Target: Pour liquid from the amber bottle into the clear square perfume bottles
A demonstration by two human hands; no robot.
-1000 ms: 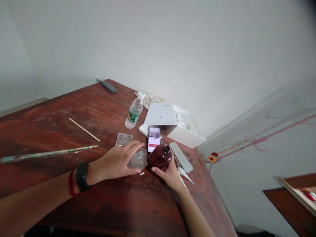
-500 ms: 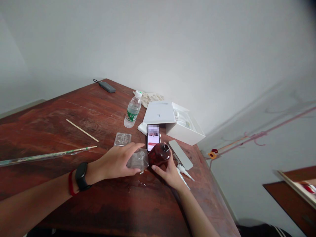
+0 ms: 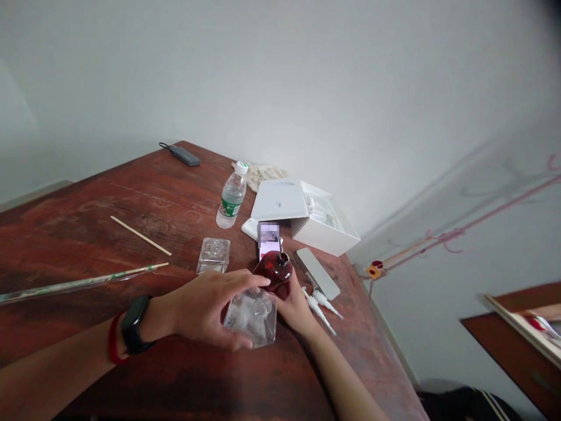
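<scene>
My left hand (image 3: 205, 304), with a black wristband and a red cord at the wrist, curls its thumb and fingers around a clear square bottle (image 3: 254, 320). My right hand (image 3: 294, 304) is wrapped around a dark amber bottle (image 3: 274, 270) with an uncapped neck; most of its fingers are hidden behind that bottle. The two bottles are close together, the clear one nearer to me. Just beyond my left hand stands a second clear square container (image 3: 214, 254). White pump heads (image 3: 322, 307) lie right of my right hand.
A phone (image 3: 269, 237) stands behind the amber bottle, near an open white box (image 3: 326, 234). Left of it are a water bottle (image 3: 231, 199), a thin stick (image 3: 140, 235) and a wrapped stick (image 3: 83, 285). A grey flat case (image 3: 318, 273) lies at the right.
My left hand has brought the clear bottle towards me and to the right, in front of the amber bottle. The amber bottle has shifted slightly left in my right hand.
</scene>
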